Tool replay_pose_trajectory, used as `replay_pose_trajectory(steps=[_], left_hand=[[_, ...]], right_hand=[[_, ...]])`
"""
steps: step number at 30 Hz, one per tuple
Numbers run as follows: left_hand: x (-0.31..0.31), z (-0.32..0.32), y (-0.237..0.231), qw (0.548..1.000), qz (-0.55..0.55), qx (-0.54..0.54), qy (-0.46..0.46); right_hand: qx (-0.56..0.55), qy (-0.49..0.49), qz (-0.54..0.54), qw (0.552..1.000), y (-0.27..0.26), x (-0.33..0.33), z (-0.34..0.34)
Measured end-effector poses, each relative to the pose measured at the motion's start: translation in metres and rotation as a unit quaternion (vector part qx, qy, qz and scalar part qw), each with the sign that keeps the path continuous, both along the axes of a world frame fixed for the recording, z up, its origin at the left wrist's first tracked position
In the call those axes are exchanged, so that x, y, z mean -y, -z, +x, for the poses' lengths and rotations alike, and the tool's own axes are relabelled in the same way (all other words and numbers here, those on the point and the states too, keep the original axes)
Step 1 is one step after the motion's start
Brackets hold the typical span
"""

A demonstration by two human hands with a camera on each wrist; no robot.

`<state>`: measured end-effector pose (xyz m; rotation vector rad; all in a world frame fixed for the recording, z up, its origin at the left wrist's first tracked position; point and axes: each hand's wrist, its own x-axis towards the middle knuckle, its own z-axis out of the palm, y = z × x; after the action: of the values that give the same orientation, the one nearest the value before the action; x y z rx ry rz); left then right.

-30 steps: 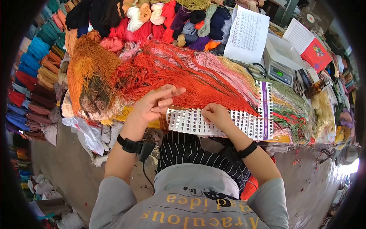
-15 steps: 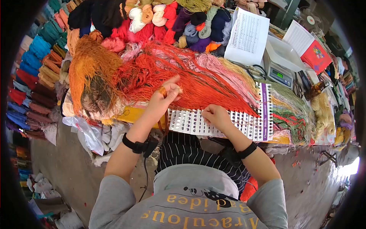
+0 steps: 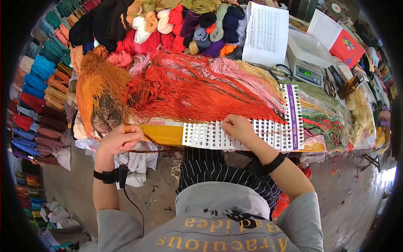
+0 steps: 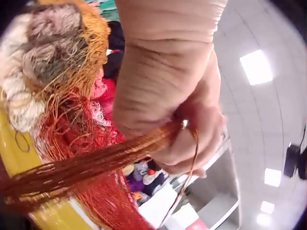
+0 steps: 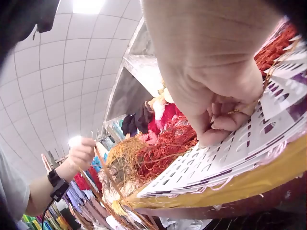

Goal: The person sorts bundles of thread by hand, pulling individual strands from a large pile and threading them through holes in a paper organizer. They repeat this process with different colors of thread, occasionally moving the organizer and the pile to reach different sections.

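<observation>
My left hand (image 3: 119, 140), out at the left over the table's front edge, grips a hank of rust-brown thread (image 4: 96, 158). In the left wrist view the strands come out of the fist as a thick bundle, with one thin strand hanging apart from it. My right hand (image 3: 239, 130) stays low over the stack of white punched cards (image 3: 201, 135). Its thumb and fingers pinch a thin golden-brown thread (image 5: 236, 111) close above the holes, as the right wrist view shows. Long red threads (image 3: 210, 98) fan out from the cards behind it.
An orange-brown thread heap (image 3: 103, 69) lies at the left of the yellow table edge (image 3: 161, 134). Yarn skeins (image 3: 168, 25) are piled at the back. Toward the right stand a printed sheet (image 3: 265, 38), scissors (image 3: 282, 71) and a digital scale (image 3: 308, 73).
My left hand has swung left and back toward me, from over the red threads, drawing the rust-brown thread along the table edge. The right hand keeps its place at the cards.
</observation>
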<state>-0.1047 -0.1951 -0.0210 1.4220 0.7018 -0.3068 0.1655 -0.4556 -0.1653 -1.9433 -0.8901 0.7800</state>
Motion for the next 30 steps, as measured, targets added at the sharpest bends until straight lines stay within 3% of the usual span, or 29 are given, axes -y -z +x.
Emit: replay_pose_trajectory(steps=[1, 2, 3, 4, 6, 8, 9, 11, 13, 15, 17, 19, 21, 23, 25, 28, 29, 30], left_hand=[[0.001, -0.001, 0.001, 1.000, 0.001, 0.000, 0.000], [0.001, -0.002, 0.004, 0.985, -0.082, 0.146, -0.034], [0.001, -0.003, 0.009, 0.941, -0.162, 0.288, -0.068], [-0.003, 0.002, 0.020, 0.897, -0.248, 0.350, -0.107], [0.012, 0.026, 0.020, 0.873, -0.236, 0.364, -0.223], [0.038, 0.064, 0.012, 0.898, -0.222, 0.364, -0.107], [0.041, 0.082, 0.034, 0.923, -0.152, 0.349, -0.050], [0.078, 0.114, 0.055, 0.967, -0.148, 0.208, 0.005], [0.110, 0.128, 0.067, 0.980, -0.098, 0.113, 0.132], [0.119, 0.138, 0.087, 0.979, -0.063, 0.056, 0.185], [0.102, 0.135, 0.088, 0.981, 0.093, 0.143, 0.090], [0.070, 0.123, 0.077, 0.977, 0.084, 0.187, -0.056], [0.035, 0.104, 0.037, 0.972, 0.032, 0.181, -0.144], [-0.032, 0.075, 0.035, 0.965, -0.089, 0.176, -0.176], [-0.081, 0.060, 0.030, 0.925, -0.127, 0.214, -0.286], [-0.122, 0.044, 0.020, 0.918, -0.115, 0.245, -0.290], [-0.116, 0.046, 0.009, 0.917, 0.148, 0.126, -0.347], [-0.113, 0.049, 0.002, 0.837, 0.399, -0.002, -0.373]], right_hand=[[-0.004, 0.002, 0.000, 1.000, -0.001, 0.000, 0.000], [-0.007, 0.004, 0.000, 1.000, -0.002, 0.000, 0.000], [-0.006, 0.003, 0.000, 1.000, -0.003, 0.001, -0.001], [-0.006, 0.000, 0.005, 1.000, -0.006, 0.001, -0.001], [0.000, -0.008, 0.009, 1.000, -0.009, 0.004, -0.001], [-0.151, 0.013, 0.120, 0.981, -0.011, 0.008, -0.001], [-0.146, 0.002, 0.118, 0.982, -0.022, 0.010, -0.003], [-0.233, 0.026, 0.147, 0.961, -0.053, 0.017, -0.011], [-0.244, 0.007, 0.147, 0.958, -0.057, 0.020, -0.011], [-0.224, -0.010, 0.152, 0.963, -0.048, 0.022, -0.010], [-0.194, -0.011, 0.140, 0.971, -0.025, 0.021, -0.005], [-0.098, -0.005, 0.091, 0.991, -0.006, 0.020, -0.004], [-0.083, -0.004, 0.078, 0.993, 0.002, 0.019, -0.002], [-0.046, -0.008, 0.031, 0.998, -0.003, 0.017, -0.002], [-0.047, -0.008, 0.027, 0.998, -0.003, 0.016, -0.002], [-0.066, -0.003, 0.036, 0.997, -0.002, 0.018, -0.003], [-0.071, -0.005, 0.043, 0.997, -0.001, 0.018, -0.003], [-0.075, -0.005, 0.050, 0.996, 0.000, 0.019, -0.002]])
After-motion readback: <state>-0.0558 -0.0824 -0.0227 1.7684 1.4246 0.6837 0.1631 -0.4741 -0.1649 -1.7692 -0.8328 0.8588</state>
